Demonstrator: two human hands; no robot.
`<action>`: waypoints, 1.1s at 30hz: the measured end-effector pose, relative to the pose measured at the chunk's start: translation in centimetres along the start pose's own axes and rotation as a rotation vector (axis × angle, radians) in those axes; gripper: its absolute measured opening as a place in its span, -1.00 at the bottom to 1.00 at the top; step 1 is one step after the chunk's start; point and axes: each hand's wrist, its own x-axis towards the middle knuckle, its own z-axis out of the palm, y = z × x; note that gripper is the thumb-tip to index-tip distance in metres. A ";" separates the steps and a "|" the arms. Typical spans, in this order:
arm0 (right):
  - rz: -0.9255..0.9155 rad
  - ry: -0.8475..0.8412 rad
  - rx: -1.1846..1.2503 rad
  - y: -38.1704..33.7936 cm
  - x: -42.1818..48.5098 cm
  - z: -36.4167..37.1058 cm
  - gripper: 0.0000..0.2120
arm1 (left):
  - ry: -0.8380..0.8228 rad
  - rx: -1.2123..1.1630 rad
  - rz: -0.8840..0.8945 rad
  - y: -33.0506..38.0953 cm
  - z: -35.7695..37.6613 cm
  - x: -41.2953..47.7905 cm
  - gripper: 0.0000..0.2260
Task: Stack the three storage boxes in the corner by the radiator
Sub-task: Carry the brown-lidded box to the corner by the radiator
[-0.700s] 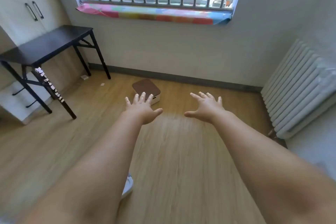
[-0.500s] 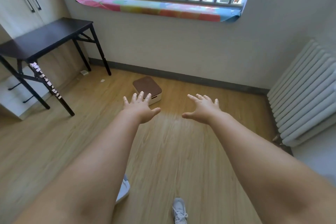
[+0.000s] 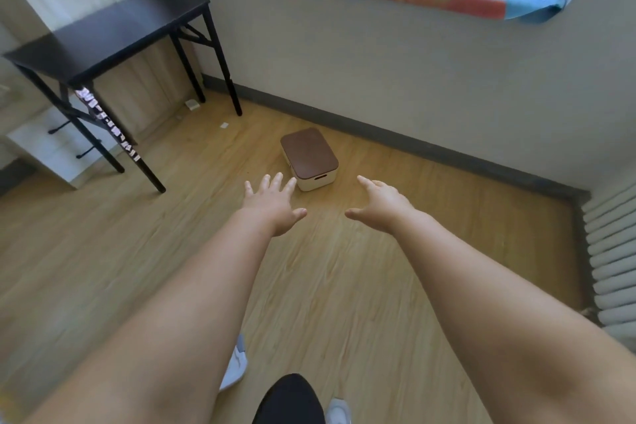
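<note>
I see left hand [image 3: 272, 205] and right hand [image 3: 382, 206] spread, holding nothing; box [image 3: 308, 158] at 12 o'clock; table [image 3: 103, 34] at 10, radiator [image 3: 612, 251] at 3.

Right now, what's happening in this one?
A person stretches both arms forward, left grip and right grip open and empty, toward a white storage box with a brown lid on the wooden floor. Neither touches it. Only this one box is in view; the white ribbed radiator stands at the right.
</note>
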 end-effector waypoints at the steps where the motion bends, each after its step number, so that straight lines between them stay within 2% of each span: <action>1: -0.008 -0.009 0.007 -0.4 1.2 0.0 -0.17 | -0.004 0.005 -0.001 -0.4 -0.2 1.1 -0.35; 7: 0.000 -0.048 0.032 -2.7 10.9 -1.0 -0.18 | -0.042 -0.003 -0.015 -3.4 -2.3 10.1 -0.35; 19: 0.118 -0.057 0.125 -8.8 30.6 -4.4 -0.22 | -0.075 0.026 0.068 -10.6 -10.0 30.8 -0.35; 27: 0.161 -0.093 0.174 -9.6 40.0 -5.7 -0.22 | -0.099 0.031 0.094 -12.2 -12.6 41.0 -0.35; 33: 0.177 -0.105 0.236 -9.5 50.3 -7.8 -0.24 | -0.124 0.048 0.085 -12.1 -15.4 50.5 -0.35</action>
